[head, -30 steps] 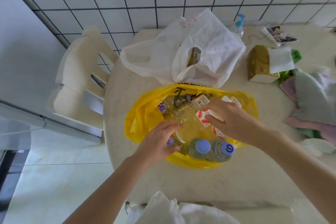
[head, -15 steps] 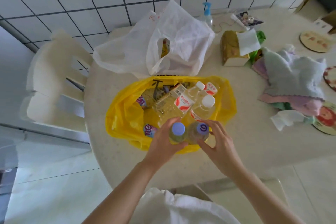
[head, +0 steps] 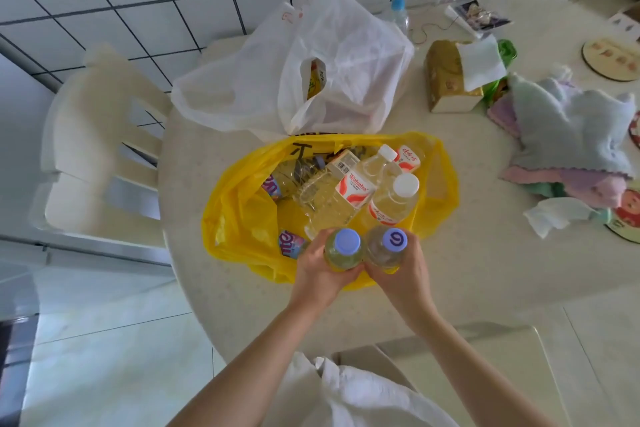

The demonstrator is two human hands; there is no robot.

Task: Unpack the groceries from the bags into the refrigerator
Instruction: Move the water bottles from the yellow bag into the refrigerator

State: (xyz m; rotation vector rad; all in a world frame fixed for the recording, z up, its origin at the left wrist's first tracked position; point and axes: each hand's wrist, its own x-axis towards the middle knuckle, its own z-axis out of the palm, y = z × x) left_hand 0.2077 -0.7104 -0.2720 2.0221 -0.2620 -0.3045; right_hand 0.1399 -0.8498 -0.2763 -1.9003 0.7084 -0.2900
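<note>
Two clear plastic bottles with lavender caps are held upright, side by side and touching, over the near edge of an open yellow plastic bag of bottles on a cream round table. The left hand wraps the left bottle; the right hand wraps the right bottle. A white plastic bag sits behind.

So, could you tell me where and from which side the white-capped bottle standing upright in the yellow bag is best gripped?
Grip the white-capped bottle around its shoulder, just below the cap, coming from above. It stands upright with the cap uppermost, while the yellow bag and neighbouring bottles crowd its lower body. Both hands already hold bottles, so one would probably need freeing first.
</note>
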